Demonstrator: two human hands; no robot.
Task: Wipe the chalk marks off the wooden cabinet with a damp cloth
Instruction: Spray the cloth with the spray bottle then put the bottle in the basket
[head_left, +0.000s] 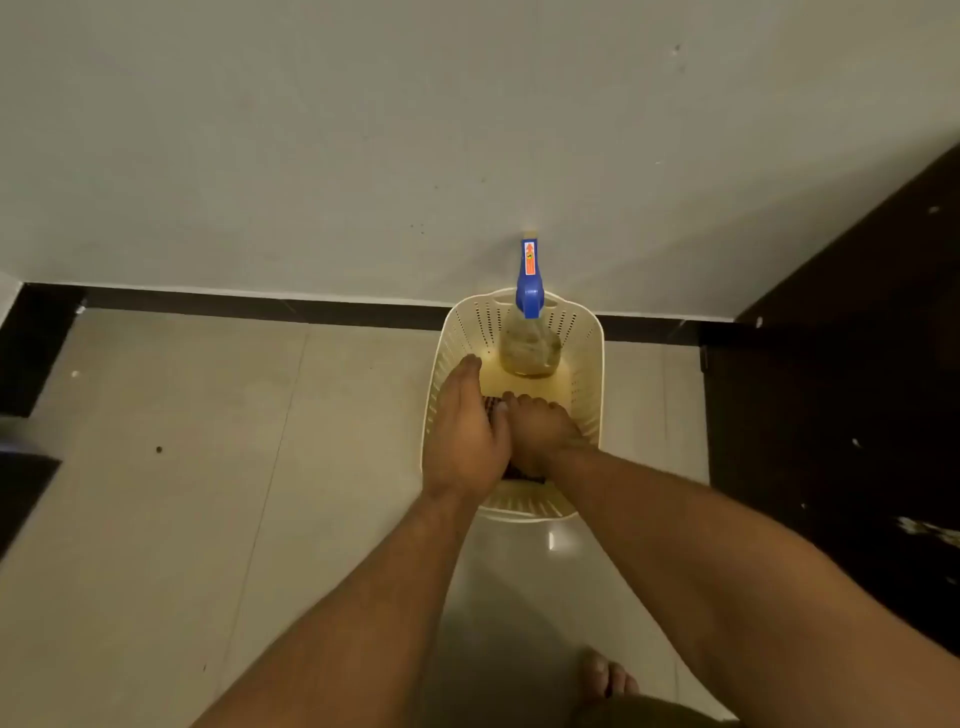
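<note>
Tiled floor (182, 467), pale wall behind. Dark wooden cabinet (841, 389) along floor's right edge. Cream perforated plastic basket (589, 364) stands at the floor's wall edge, just left of cabinet. Spray bottle (530, 343), blue trigger head, upright at basket's far end. Left hand (465, 431) and right hand (543, 434) are both inside basket's near end, fingers curled onto a dark cloth (519, 473), mostly hidden beneath; firmness of hold unclear. Bare foot (605, 675) at bottom edge.

head-worn view, looking steeply down, close
</note>
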